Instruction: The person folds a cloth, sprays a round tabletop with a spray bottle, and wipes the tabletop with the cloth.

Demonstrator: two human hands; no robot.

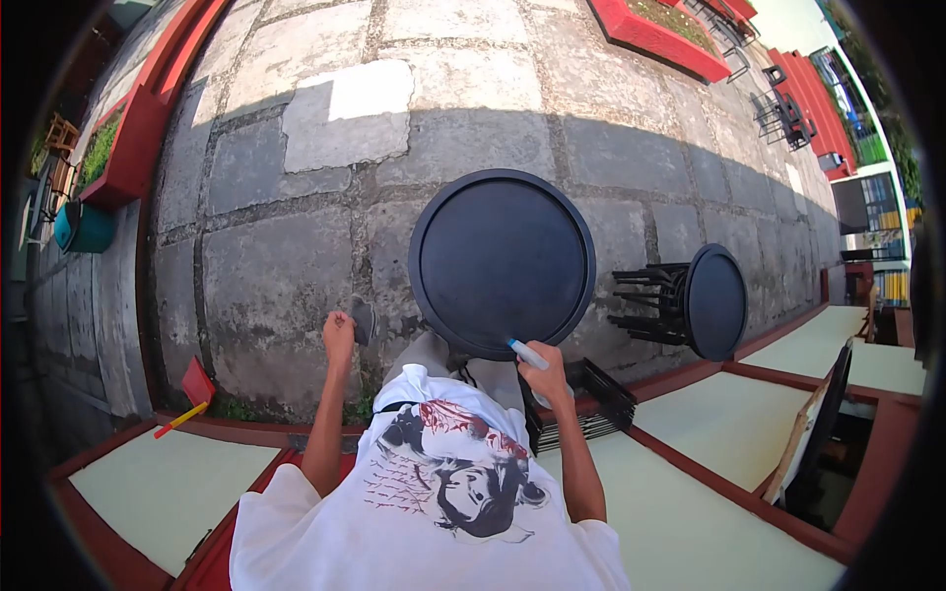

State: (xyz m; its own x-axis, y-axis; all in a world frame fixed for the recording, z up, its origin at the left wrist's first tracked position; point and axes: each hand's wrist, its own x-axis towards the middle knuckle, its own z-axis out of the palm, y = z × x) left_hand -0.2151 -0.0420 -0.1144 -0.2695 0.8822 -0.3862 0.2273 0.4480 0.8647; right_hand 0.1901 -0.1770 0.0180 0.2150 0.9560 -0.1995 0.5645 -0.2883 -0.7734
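A round black table [503, 261] with a raised rim stands in front of me. My right hand [548, 374] is closed around a clear spray bottle [530, 357] with a blue nozzle, which points over the table's near edge. Off to the left of the table, my left hand [338, 331] is raised with its fingers curled. What looks like a small grey cloth [365, 321] hangs at its fingertips, hard to separate from the grey paving behind. The left hand is apart from the table.
To the right are a smaller-looking round black table [717, 301] and stacked black chairs [650, 300]. Another black rack-like stack [601, 404] sits close by my right arm. A red dustpan [198, 382] lies at left, beyond it a teal bin [83, 228]. Red planters [670, 44] edge the paving.
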